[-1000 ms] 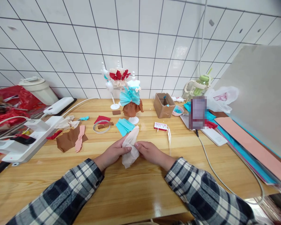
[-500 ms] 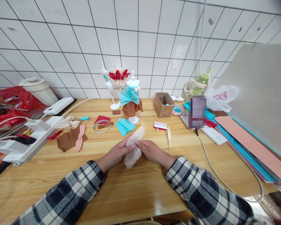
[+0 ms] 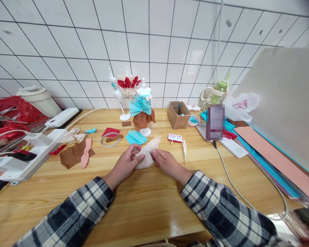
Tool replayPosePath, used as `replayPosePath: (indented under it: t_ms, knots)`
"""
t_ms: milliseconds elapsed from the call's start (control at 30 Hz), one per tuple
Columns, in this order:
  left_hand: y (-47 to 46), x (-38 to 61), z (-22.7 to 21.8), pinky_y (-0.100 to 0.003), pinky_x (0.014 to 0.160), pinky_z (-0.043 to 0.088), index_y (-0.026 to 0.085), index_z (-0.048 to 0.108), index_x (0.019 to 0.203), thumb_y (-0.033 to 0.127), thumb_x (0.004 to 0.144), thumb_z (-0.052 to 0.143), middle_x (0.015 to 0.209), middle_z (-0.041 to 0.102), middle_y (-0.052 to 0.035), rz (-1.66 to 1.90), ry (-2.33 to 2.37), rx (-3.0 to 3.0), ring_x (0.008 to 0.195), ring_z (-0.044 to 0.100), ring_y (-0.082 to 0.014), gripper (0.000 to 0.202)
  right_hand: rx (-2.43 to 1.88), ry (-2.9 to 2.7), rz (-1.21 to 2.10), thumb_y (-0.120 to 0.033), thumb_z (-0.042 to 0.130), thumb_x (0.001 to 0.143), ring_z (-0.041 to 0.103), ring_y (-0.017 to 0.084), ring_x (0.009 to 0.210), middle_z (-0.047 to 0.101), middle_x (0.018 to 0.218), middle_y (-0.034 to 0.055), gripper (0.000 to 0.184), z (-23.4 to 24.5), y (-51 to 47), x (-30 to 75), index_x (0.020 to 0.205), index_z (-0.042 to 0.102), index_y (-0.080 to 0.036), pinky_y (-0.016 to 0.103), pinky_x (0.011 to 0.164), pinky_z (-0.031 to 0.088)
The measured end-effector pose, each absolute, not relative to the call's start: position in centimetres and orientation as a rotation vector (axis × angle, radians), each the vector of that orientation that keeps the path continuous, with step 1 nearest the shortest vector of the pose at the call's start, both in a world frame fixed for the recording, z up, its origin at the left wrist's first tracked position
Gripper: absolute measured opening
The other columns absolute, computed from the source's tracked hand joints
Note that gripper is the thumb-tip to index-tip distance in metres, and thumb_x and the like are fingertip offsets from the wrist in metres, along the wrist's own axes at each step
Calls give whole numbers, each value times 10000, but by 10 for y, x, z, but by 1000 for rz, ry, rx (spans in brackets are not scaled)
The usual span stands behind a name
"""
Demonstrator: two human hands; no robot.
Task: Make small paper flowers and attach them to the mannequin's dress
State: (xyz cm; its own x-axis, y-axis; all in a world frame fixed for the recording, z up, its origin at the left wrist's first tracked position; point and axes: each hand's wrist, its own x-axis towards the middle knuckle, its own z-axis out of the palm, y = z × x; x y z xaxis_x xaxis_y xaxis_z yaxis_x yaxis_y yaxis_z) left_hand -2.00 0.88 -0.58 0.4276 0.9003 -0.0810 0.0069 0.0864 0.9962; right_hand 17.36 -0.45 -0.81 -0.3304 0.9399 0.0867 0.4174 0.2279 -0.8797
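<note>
A pale pink-white sheet of thin crinkled paper (image 3: 145, 161) is pinched at its left side between the thumb and fingers of my left hand (image 3: 126, 163). My right hand (image 3: 166, 164) is closed in a pinch on a thin, shiny needle (image 3: 149, 151), its tip pointing left over the sheet. Whether the needle pierces the paper cannot be made out. Just beyond my hands lie folded turquoise paper pieces (image 3: 136, 137). Behind them a small dress form (image 3: 144, 91) wears a turquoise and brown paper dress.
A cardboard box (image 3: 178, 118) and a small pink bowl (image 3: 194, 120) stand at the back. A red-and-white packet (image 3: 175, 138) lies right of centre. To the left are brown paper (image 3: 72, 156), a wire coil (image 3: 103, 141) and a power strip (image 3: 33, 159). A cable (image 3: 229, 175) runs along the right.
The paper sheet has turned and flattened, its lower end swinging up and left. My right hand has drawn slightly away to the right, showing the needle. The view has shifted a little.
</note>
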Motion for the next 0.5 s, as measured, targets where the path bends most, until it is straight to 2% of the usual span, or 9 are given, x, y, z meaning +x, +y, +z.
replayPosePath:
  t_ms: [67,167,367,500]
  knots:
    - [10,-19,-5,-210,579,401,186,504,935,470,804,618,774,593,20,816,951,1356,656,527,-118,333,-1258,-1901,1033,-464,275,969,453,118,618,493,628,-17,426,-6,-5,173,682,441,-198,246,604,346]
    - [8,-16,-1,-205,549,382,168,527,874,517,799,595,730,559,28,789,993,1382,616,480,-104,363,-1262,-1900,1067,-494,277,964,452,121,603,481,609,-16,441,-6,-7,170,677,441,-202,246,587,357]
    - [6,-15,1,-207,534,389,173,505,896,514,793,603,696,577,29,768,966,1332,591,501,-107,369,-1299,-1555,1519,-640,293,905,380,96,397,407,519,-51,471,-4,-16,159,742,431,-220,222,367,334]
    - [6,-16,-1,-217,540,411,180,497,913,508,798,604,698,616,17,730,899,1302,591,551,-123,364,-1280,-1416,1644,-644,324,896,362,75,362,387,511,-71,459,2,-19,154,801,439,-210,190,315,333]
